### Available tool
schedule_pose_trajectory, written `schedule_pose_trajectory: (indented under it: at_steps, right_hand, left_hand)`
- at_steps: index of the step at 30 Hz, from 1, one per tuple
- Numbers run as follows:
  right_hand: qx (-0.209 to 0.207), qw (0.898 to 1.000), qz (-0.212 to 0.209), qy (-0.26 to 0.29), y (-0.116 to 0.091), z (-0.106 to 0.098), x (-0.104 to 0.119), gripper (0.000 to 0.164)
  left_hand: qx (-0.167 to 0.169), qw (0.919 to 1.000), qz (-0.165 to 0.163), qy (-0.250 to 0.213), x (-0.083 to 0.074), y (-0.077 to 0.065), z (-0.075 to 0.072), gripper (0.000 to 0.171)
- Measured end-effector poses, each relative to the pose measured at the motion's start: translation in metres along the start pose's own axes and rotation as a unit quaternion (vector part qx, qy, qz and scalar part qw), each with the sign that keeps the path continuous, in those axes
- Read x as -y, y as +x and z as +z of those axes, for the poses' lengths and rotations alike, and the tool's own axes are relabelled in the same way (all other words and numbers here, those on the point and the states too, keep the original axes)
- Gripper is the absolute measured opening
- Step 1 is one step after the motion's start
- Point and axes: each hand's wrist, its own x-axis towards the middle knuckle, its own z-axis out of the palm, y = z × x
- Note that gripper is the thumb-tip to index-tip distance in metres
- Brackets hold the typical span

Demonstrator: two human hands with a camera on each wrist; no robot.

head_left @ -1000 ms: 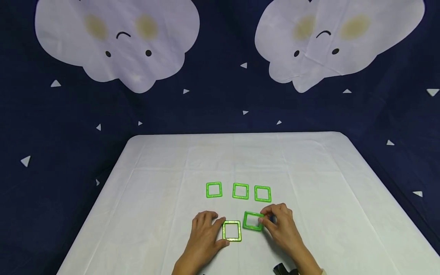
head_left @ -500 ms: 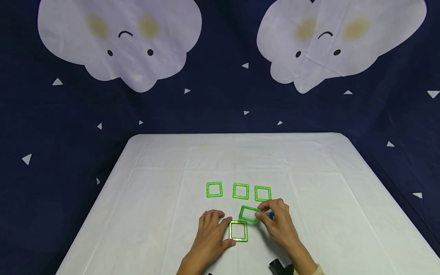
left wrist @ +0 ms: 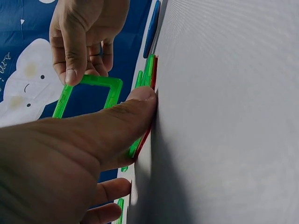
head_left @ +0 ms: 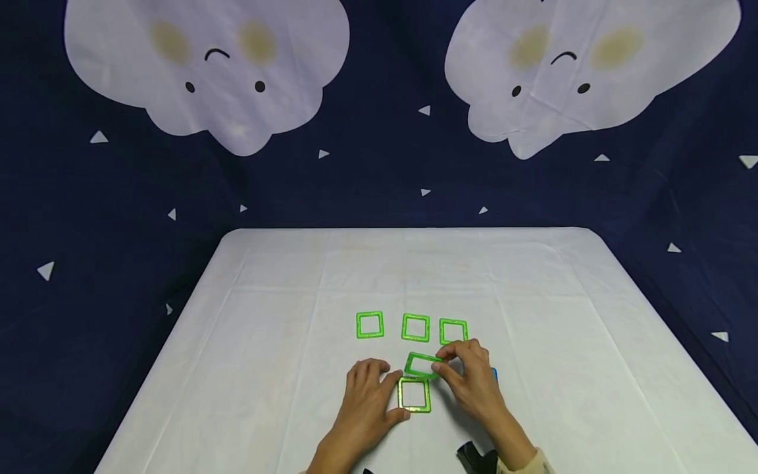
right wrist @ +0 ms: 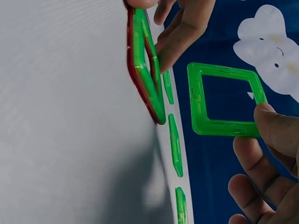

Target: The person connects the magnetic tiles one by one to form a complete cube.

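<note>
On the white table (head_left: 284,329), the left hand (head_left: 368,408) pinches a square stack (head_left: 428,396), seemingly to steady it, while the right hand (head_left: 470,380) grips a green frame (right wrist: 197,100) by one corner, perhaps leaving other edges free, three squares (head_left: 416,339) beyond.

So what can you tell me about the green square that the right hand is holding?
The green square is an open frame: four bars with rounded outer corners around a see-through middle. It looks like shiny, translucent plastic, with small marks along the bars. The right hand pinches it near one corner, thumb on one side. It is tilted, raised off the white tabletop, above and beyond the stacked squares. Only that hand appears to touch it.
</note>
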Motion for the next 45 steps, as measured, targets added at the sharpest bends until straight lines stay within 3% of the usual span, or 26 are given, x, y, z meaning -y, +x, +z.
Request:
schedule_pose_trajectory:
  at_steps: [7,22,45]
  right_hand:
    - [0.008,1.000,0.000,0.012,-0.001,0.004,-0.001,0.030]
    - [0.016,0.999,-0.040,0.020,0.001,0.011,-0.002,0.030]
    - [0.022,0.999,-0.042,0.016,-0.001,0.014,-0.006,0.032]
  left_hand:
    - [-0.006,0.9999,-0.008,0.006,0.001,-0.001,-0.001,0.064]
    - [-0.019,0.9998,-0.009,-0.004,0.003,-0.003,-0.001,0.062]
    - [-0.021,0.9997,-0.009,-0.001,0.004,-0.003,-0.002,0.059]
